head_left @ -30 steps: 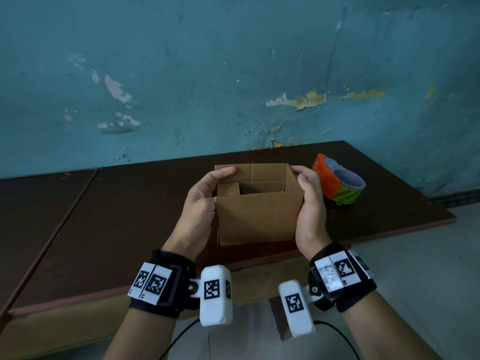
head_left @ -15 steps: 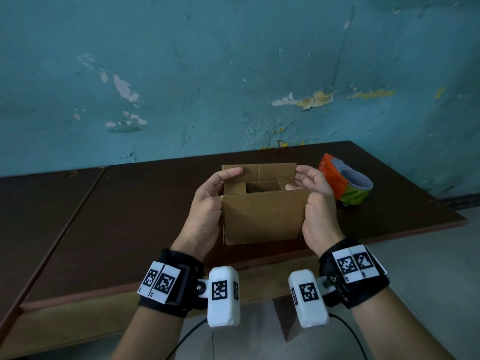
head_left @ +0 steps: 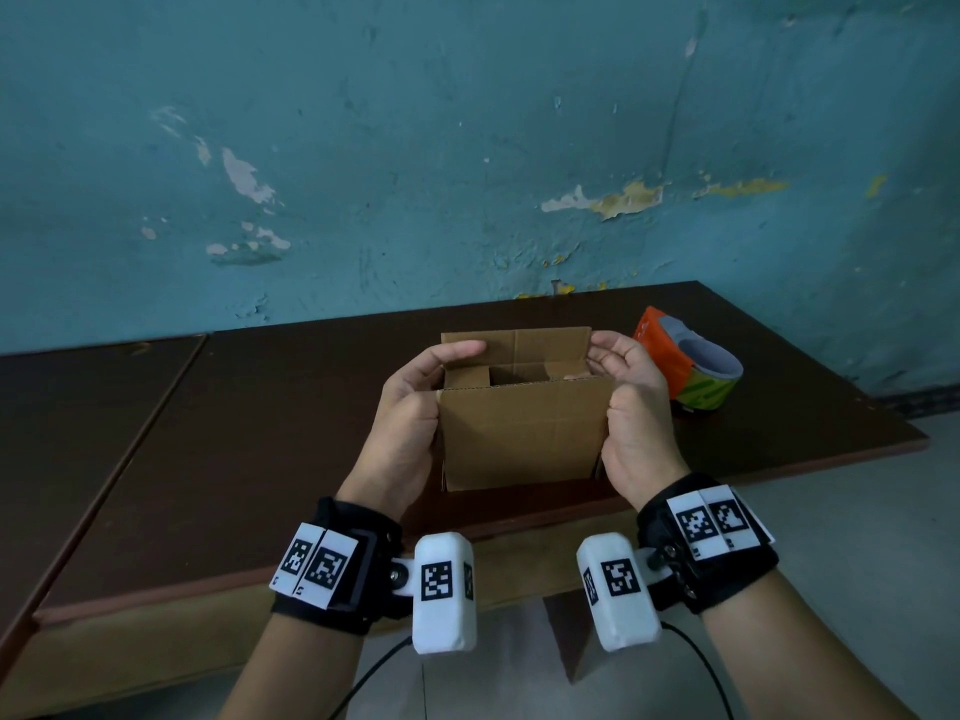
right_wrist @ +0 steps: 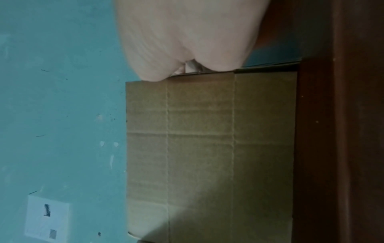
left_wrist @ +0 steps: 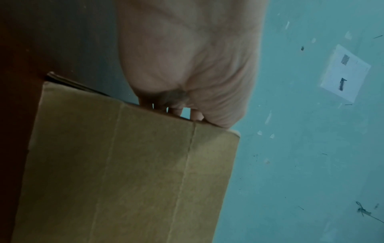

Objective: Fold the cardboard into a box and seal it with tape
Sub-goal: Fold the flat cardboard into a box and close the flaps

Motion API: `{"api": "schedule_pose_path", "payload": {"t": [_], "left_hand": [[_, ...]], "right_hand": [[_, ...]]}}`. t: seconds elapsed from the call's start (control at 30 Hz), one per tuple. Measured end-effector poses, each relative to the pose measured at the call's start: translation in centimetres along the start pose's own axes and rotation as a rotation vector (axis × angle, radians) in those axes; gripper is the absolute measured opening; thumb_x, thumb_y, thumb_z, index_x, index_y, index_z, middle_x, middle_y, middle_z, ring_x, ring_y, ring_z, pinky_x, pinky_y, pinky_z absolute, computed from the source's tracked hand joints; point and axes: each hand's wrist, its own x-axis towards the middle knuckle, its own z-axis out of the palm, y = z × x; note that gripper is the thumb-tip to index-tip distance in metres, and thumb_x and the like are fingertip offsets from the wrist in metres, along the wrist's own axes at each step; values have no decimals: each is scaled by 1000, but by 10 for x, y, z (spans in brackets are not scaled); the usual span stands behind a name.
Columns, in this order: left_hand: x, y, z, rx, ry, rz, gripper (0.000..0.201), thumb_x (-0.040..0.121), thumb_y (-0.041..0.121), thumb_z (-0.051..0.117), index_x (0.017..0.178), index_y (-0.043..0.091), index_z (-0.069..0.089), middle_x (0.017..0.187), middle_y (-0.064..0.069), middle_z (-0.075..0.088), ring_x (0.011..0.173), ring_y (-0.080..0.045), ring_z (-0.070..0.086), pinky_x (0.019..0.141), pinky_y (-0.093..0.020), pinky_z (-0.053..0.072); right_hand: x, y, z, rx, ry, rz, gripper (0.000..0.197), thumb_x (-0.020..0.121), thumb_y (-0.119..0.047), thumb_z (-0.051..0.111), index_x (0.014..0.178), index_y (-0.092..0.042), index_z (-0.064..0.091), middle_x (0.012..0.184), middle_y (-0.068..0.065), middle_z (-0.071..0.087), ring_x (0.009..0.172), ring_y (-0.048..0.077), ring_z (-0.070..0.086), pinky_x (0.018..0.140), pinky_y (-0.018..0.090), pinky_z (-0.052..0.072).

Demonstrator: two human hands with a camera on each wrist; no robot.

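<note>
Box [head_left: 524, 433] centre frame, upright on the counter [head_left: 234, 433], open top facing up. Left hand [head_left: 410, 407] grips its left wall, fingers curled over the rim; right hand [head_left: 631, 407] likewise on the right. Flaps sit btwn the fingertips, side ones tipped inward. Inside: looks empty. Tape roll [head_left: 685, 366] right of box, nearer the right hand.

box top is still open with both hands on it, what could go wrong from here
1. Both the left hand and right hand hold the cardboard box; freeing one to fetch the tape roll may let folded flaps spring up.
2. The box sits near the table's front edge and could slide off.
</note>
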Motion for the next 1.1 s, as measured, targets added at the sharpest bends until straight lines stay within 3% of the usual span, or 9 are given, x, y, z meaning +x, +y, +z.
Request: {"api": "schedule_pose_path", "payload": {"t": [0.23, 0.3, 0.43, 0.5, 0.57, 0.7, 0.83, 0.97, 1.1], "left_hand": [[1, -4, -2, 21, 1, 9, 41, 92, -10, 51, 111, 15, 77, 123, -18, 72, 96, -25, 68, 71, -28, 58], [-1, -2, -1, 57, -7, 25, 26, 95, 12, 57, 113, 13, 75, 112, -13, 73, 95, -23, 67, 76, -29, 56], [-4, -1, -8, 94, -91, 150, 56, 90, 54, 66, 124, 10, 70, 128, -17, 68, 117, -28, 64, 100, -43, 51], [-5, 0, -9, 126, -105, 176, 63, 78, 49, 81, 127, 10, 67, 132, -24, 64, 116, -28, 62, 99, -45, 51], [-6, 0, -7, 150, -57, 180, 57, 74, 33, 85, 124, 14, 68, 126, -17, 67, 112, -23, 63, 98, -46, 51], [-4, -2, -3, 106, 10, 186, 70, 69, 23, 89, 131, 17, 57, 120, -8, 71, 101, -12, 67, 91, -33, 55], [-2, -4, 3, 74, 60, 170, 78, 76, 10, 88, 142, 13, 46, 117, -11, 71, 92, -8, 71, 82, -26, 57], [-1, -5, 5, 78, 108, 140, 76, 74, 14, 82, 141, 13, 48, 125, -14, 71, 98, -16, 72, 91, -39, 60], [3, -9, 3, 98, 126, 117, 62, 78, 9, 82, 134, 7, 55, 127, -15, 71, 117, -32, 69, 100, -47, 57]], "right_hand": [[1, 4, -2, -5, 16, 10, 53, 81, 19, 35, 114, -11, 63, 118, 15, 70, 117, 33, 65, 104, 55, 51], [2, 4, -2, -5, 20, 8, 54, 79, 19, 35, 113, -11, 63, 119, 18, 70, 117, 35, 65, 105, 58, 49], [2, 3, -1, 11, 24, -4, 52, 74, 11, 36, 113, -10, 63, 120, 23, 68, 118, 41, 63, 104, 57, 50], [2, 3, -2, 2, 8, -7, 51, 79, 16, 36, 112, -11, 63, 119, 21, 69, 117, 40, 64, 101, 53, 53], [1, 2, -3, 7, -13, 0, 50, 82, 19, 37, 112, -11, 62, 117, 18, 70, 116, 38, 65, 95, 47, 56], [-1, -1, -2, 8, -58, -2, 46, 76, 6, 44, 116, -11, 61, 115, 13, 71, 108, 27, 68, 91, 40, 57], [1, -2, -5, 15, -95, 3, 34, 93, 0, 51, 123, -10, 62, 117, 12, 73, 103, 21, 71, 89, 37, 57], [1, -4, -8, 92, -94, 41, 38, 100, -34, 48, 127, -12, 64, 124, 16, 71, 120, 33, 65, 105, 50, 46], [-4, -6, -8, 7, -166, -1, 43, 87, -24, 62, 130, -15, 61, 120, 10, 73, 114, 25, 69, 100, 42, 52]]}}
